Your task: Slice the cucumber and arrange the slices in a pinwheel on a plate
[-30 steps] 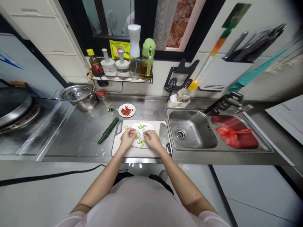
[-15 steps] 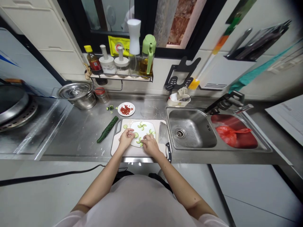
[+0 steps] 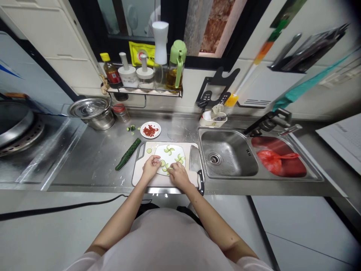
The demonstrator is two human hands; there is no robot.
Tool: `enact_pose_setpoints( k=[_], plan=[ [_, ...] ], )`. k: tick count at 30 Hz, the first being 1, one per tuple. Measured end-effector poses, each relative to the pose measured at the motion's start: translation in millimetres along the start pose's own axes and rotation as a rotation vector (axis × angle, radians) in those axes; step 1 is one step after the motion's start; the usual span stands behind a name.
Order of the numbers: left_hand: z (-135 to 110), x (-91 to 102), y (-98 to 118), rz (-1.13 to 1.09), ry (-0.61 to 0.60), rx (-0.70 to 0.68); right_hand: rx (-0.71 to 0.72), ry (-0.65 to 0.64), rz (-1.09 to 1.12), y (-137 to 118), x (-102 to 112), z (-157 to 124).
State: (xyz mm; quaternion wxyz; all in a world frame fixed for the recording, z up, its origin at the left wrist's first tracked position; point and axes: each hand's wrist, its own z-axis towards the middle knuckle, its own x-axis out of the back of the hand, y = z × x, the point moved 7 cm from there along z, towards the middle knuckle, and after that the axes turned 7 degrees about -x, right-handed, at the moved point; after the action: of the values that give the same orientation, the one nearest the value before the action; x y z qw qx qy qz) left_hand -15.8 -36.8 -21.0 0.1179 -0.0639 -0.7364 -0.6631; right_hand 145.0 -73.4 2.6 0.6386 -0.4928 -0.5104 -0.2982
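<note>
My left hand (image 3: pixel 151 168) is closed, with a round cucumber slice (image 3: pixel 163 163) pinched at its fingertips over the left side of a white plate (image 3: pixel 172 155). My right hand (image 3: pixel 179 175) has its fingers bent down and pressed together at the plate's front, on a cut cucumber piece (image 3: pixel 167 166). Curved cucumber pieces (image 3: pixel 169 150) form a pinwheel at the back of the plate. More pieces (image 3: pixel 180 159) lie at its right, partly behind my right hand. Under the plate is a cutting board (image 3: pixel 141 172), with a loose slice (image 3: pixel 149 151) on its left.
A cleaver (image 3: pixel 194 158) lies on the board's right side. Left of the board is a whole cucumber (image 3: pixel 128 154). Behind stand a small dish of chopped red bits (image 3: pixel 150 130), cucumber scraps (image 3: pixel 131 128) and a steel pot (image 3: pixel 97 116). A sink (image 3: pixel 229 154) is at the right.
Both hands have shifted only slightly over the plate. The right fingers have moved a little on the front cucumber pieces, and the left hand's slice sits slightly lower.
</note>
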Motion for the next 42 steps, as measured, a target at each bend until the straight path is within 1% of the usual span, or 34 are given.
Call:
enact_pose_setpoints(
  k=[8, 16, 26, 31, 36, 40, 42],
  plan=[
    [-2.4, -1.2, -6.0, -0.020, -0.001, 0.015, 0.035, 0.021, -0.066, -9.4, -1.0, -3.8],
    [-5.3, -2.9, -7.7, 0.007, 0.000, 0.003, 0.010, 0.025, -0.103, -15.0, -4.6, -3.0],
    [-5.4, 1.4, -8.1, 0.016, 0.010, 0.001, -0.057, -0.021, 0.006, -2.1, -2.2, 5.8],
    [-6.3, 0.6, -10.0, 0.011, 0.015, 0.006, -0.078, -0.003, 0.048, 1.3, 1.3, 8.2],
    [-7.3, 0.3, -9.9, -0.014, 0.011, 0.017, -0.143, 0.073, 0.162, 12.0, 7.3, 10.1],
    [-5.2, -3.0, -1.9, -0.109, -0.036, -0.001, -0.210, 0.171, 0.415, 21.7, 16.9, 22.7],
    [-3.0, -5.0, 4.8, -0.163, -0.067, -0.015, -0.214, 0.165, 0.544, 21.8, 18.7, 33.1]
  ],
)
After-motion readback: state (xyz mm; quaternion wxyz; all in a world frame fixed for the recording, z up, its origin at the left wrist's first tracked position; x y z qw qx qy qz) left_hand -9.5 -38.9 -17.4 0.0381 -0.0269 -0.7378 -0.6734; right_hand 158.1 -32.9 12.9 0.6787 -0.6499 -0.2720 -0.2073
